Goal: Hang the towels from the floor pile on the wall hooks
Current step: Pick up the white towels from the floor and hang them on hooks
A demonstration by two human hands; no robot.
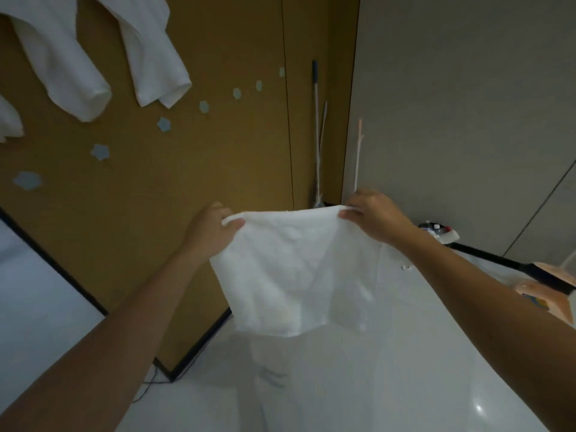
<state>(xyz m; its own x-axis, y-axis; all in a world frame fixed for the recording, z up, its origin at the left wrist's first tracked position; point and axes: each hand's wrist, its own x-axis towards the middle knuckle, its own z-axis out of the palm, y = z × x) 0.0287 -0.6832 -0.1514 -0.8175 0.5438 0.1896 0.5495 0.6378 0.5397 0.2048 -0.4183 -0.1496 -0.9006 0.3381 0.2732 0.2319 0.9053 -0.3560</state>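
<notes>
A white towel (293,272) hangs spread out in front of me above the pale floor. My left hand (212,232) pinches its upper left corner, and my right hand (374,216) pinches its upper right corner. On the brown wall at the upper left hang other white towels (62,57), one next to another (152,51), with part of a third (9,123) at the left edge. A slanting row of small pale blue hooks (163,123) runs along the wall below them, from a low left hook (27,179) up to the right. The floor pile is not in view.
Thin poles (318,129) lean in the corner where the brown wall meets a grey wall (467,104). A dark long-handled tool (511,266) and pinkish items (542,294) lie at the right. A black cable (149,381) trails on the floor by the wall base.
</notes>
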